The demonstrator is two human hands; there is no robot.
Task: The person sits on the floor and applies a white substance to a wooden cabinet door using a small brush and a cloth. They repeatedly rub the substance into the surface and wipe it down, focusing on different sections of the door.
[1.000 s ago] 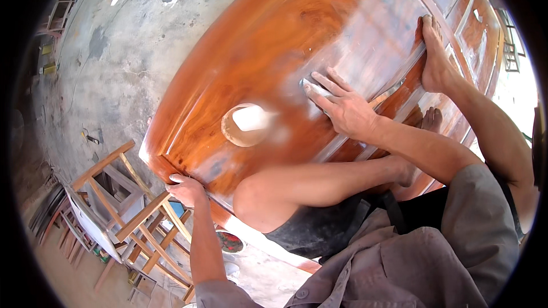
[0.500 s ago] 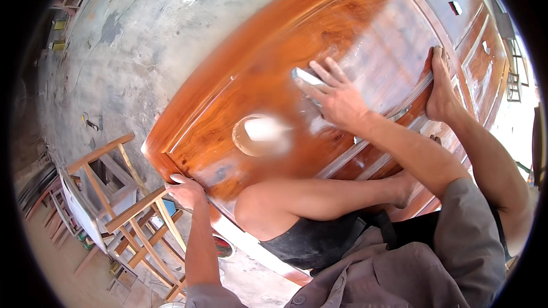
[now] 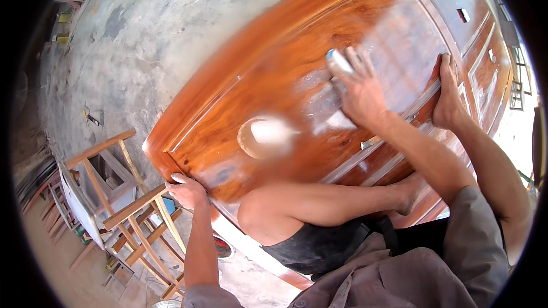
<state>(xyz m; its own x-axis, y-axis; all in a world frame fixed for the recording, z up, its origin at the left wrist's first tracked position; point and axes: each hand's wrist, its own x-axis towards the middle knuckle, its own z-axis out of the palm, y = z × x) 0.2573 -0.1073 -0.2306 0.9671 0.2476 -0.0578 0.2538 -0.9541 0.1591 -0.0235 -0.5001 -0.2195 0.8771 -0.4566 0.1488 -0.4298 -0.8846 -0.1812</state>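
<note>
Under me lies a large reddish-brown varnished wooden panel (image 3: 274, 80), with raised mouldings and pale, dusty patches. My right hand (image 3: 362, 88) presses flat on its middle, the fingers over a small white block (image 3: 341, 61) with a blue end. Most of that block is hidden beneath the palm and fingers; whether it is a sanding block I cannot tell. My left hand (image 3: 188, 193) grips the panel's near left edge by the corner, thumb on top. Between the hands is a round, pale, tan-rimmed spot (image 3: 262, 137), partly blurred.
A bare wooden chair frame (image 3: 137, 211) stands close by my left hand. My bent knee (image 3: 262, 211) and bare foot (image 3: 448, 91) rest on the panel. Grey concrete floor (image 3: 142, 51) stretches beyond it. A small cutout (image 3: 463, 15) shows at the far right.
My right hand has slid to the right and slightly up across the panel with the block. My left hand stays on the edge. The whole view has shifted a little.
</note>
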